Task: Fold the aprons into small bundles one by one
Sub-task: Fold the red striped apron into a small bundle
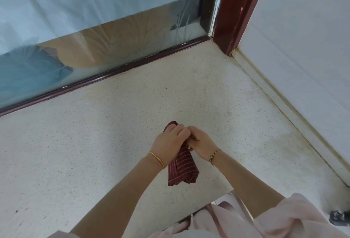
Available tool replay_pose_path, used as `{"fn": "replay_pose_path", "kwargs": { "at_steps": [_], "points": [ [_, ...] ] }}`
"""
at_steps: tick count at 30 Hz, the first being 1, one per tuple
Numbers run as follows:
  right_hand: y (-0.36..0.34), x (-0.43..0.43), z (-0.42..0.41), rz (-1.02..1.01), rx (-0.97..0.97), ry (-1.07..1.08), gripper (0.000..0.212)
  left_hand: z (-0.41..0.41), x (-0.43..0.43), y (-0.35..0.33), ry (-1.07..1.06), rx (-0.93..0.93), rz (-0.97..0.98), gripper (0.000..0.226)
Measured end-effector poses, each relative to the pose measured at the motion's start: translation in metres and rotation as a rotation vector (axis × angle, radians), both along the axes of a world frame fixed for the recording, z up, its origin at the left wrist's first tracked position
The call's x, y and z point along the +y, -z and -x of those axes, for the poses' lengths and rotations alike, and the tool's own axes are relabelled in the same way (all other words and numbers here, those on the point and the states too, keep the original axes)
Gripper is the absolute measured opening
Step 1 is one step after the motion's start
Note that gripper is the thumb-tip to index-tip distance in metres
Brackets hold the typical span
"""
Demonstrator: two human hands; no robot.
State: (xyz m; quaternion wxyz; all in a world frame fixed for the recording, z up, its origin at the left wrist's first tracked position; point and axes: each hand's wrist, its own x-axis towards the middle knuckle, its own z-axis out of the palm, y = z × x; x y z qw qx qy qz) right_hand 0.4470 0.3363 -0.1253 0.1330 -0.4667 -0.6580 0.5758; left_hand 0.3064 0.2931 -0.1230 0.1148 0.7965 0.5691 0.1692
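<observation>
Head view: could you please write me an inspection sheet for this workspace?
Surface: pale speckled countertop, stained along the wall side.
Job's things: one red striped apron, folded into a narrow bundle.
Clutter: small dark object at the right edge, too blurred to identify.
Hands: left hand and right hand both grip the apron's upper part.
Cables: nothing seen.
Surroundings: glass panel behind, dark red frame in the corner, white wall on the right.

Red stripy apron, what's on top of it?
Both hands. The left hand and right hand grip the folded striped apron near its far end. They cover its middle, so exactly what the fingers pinch there cannot be seen.
</observation>
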Motion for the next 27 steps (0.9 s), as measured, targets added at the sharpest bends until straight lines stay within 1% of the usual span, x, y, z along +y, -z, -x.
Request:
{"fn": "replay_pose_path", "kwargs": {
  "at_steps": [2, 5, 8, 9, 12, 14, 18, 20, 23, 25, 27],
  "points": [
    [-0.001, 0.001, -0.002, 0.003, 0.01, -0.018, 0.018, 0.001, -0.001, -0.003, -0.025, -0.088, -0.013, 0.002],
    [-0.004, 0.001, -0.007, 0.024, 0.046, -0.03, 0.021, 0.003, -0.002, -0.004, -0.086, -0.143, 0.084, 0.008],
    [-0.004, -0.001, -0.007, 0.068, 0.089, 0.027, 0.016, 0.006, 0.0, -0.009, -0.178, -0.178, 0.169, 0.022],
    [-0.003, -0.002, -0.008, 0.073, 0.099, 0.042, 0.016, 0.008, 0.002, -0.01, -0.202, -0.187, 0.196, 0.022],
    [-0.003, -0.002, -0.01, 0.035, 0.128, 0.056, 0.019, 0.014, 0.006, -0.012, -0.209, -0.205, 0.275, 0.008],
    [-0.004, -0.001, -0.011, 0.039, 0.132, 0.054, 0.017, 0.017, 0.007, -0.016, -0.197, -0.236, 0.323, 0.012],
    [-0.011, 0.006, -0.013, 0.048, 0.056, -0.055, 0.018, 0.023, 0.008, -0.017, -0.154, -0.305, 0.419, 0.007],
    [-0.015, 0.011, -0.014, 0.07, 0.034, -0.083, 0.015, 0.026, 0.009, -0.016, -0.131, -0.343, 0.423, 0.005],
    [-0.018, 0.013, -0.009, 0.068, 0.0, -0.077, 0.017, 0.024, 0.01, -0.016, -0.107, -0.32, 0.379, 0.006],
    [-0.019, 0.012, -0.003, 0.077, -0.016, -0.044, 0.016, 0.023, 0.011, -0.016, -0.112, -0.315, 0.344, 0.007],
    [-0.019, 0.012, -0.001, 0.153, 0.006, 0.019, 0.016, 0.025, 0.009, -0.016, -0.127, -0.323, 0.333, 0.007]
  ]
}}
